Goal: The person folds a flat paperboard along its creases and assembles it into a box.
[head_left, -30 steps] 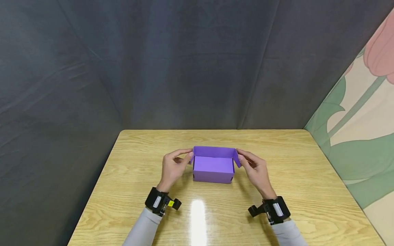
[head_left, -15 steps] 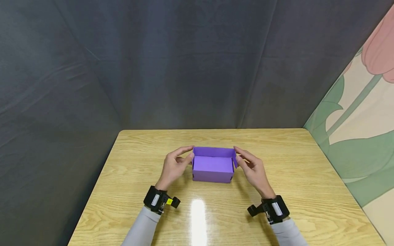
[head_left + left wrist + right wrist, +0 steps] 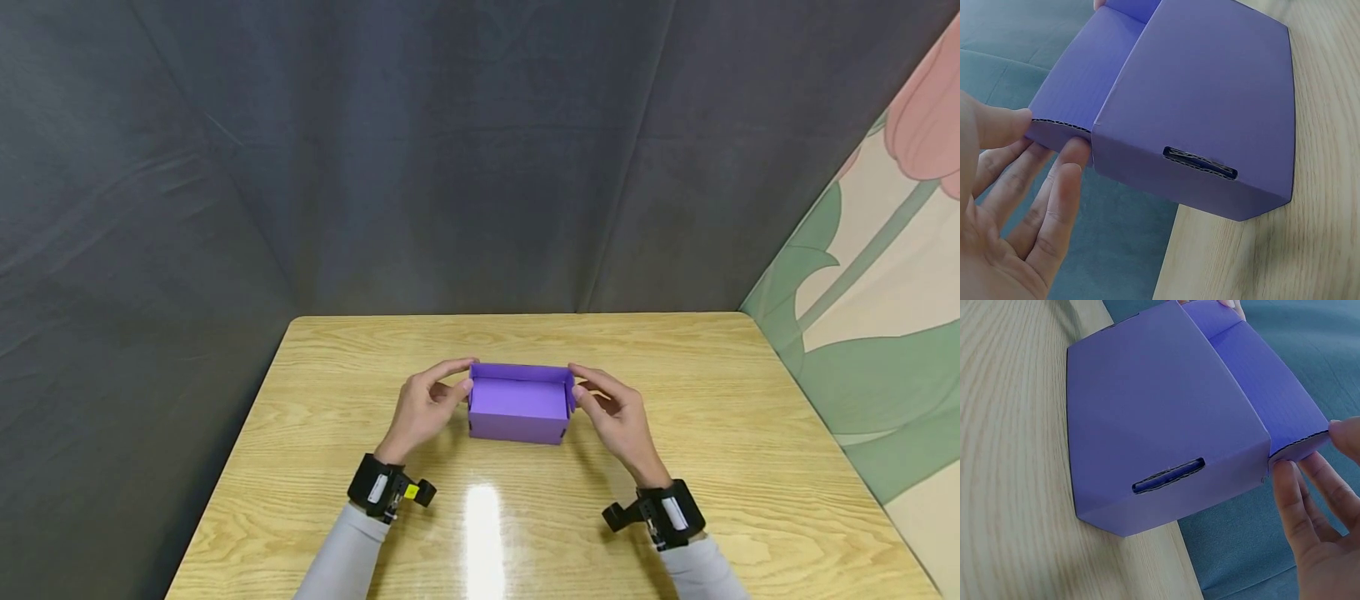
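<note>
A small purple cardboard box (image 3: 517,428) stands on the table with its hinged lid (image 3: 522,372) raised at the back. The left hand (image 3: 420,410) pinches the lid's left side flap (image 3: 1059,134), thumb on its edge and fingers against the outside. On the other side, the right hand (image 3: 621,418) holds the right side flap (image 3: 1302,447) between thumb and fingers. Both flaps stand close to the box's end walls. Narrow slots show at the lower front corners, one (image 3: 1200,164) in the left wrist view and another (image 3: 1168,476) in the right. The box's inside is hidden from the wrist cameras.
The wooden table (image 3: 337,358) has a bright light reflection in front of the box. A dark curtain (image 3: 465,167) hangs behind and to the left. A flower-patterned cloth (image 3: 885,367) hangs along the right side. Both wrists wear black camera mounts.
The lid has tipped forward and lower. Its right side flap, splayed outward before, has come in against the box's end, and the right hand has moved slightly left with it.
</note>
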Action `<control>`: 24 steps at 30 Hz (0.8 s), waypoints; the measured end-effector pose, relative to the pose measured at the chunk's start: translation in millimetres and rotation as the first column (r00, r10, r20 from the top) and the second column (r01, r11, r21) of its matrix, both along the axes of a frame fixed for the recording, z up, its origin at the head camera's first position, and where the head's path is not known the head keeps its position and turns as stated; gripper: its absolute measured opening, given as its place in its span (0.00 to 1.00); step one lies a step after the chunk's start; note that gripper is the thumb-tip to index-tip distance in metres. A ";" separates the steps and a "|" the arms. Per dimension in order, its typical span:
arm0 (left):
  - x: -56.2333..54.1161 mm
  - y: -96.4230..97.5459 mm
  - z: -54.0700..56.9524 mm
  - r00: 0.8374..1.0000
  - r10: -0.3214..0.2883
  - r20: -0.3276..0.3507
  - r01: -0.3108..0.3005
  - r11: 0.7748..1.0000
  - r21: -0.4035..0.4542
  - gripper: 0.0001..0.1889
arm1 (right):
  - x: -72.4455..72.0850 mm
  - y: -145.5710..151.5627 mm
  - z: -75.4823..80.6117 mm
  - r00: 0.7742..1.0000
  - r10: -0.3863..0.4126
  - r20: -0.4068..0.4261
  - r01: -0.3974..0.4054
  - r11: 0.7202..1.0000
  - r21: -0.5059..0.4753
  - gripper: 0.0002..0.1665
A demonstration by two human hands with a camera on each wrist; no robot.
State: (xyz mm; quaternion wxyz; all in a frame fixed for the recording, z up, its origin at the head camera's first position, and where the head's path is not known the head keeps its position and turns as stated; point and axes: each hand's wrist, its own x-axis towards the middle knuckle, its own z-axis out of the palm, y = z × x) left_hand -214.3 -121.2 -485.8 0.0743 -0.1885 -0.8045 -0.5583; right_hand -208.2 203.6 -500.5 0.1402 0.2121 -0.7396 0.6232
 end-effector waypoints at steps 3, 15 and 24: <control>-0.5 -0.5 -1.3 1.000 -0.004 -0.024 0.003 1.000 -0.007 0.18 | 0.4 -0.4 0.9 1.000 -0.004 -0.002 0.004 1.000 -0.002 0.22; -0.3 -1.8 0.5 0.999 0.004 -0.033 -0.005 1.000 -0.031 0.19 | 0.4 -3.0 3.8 1.000 -0.017 -0.017 0.017 1.000 0.007 0.21; -1.0 -1.7 2.1 1.000 -0.004 0.002 0.004 1.000 -0.015 0.19 | -0.1 -5.1 5.6 1.000 -0.024 -0.009 0.024 1.000 0.004 0.22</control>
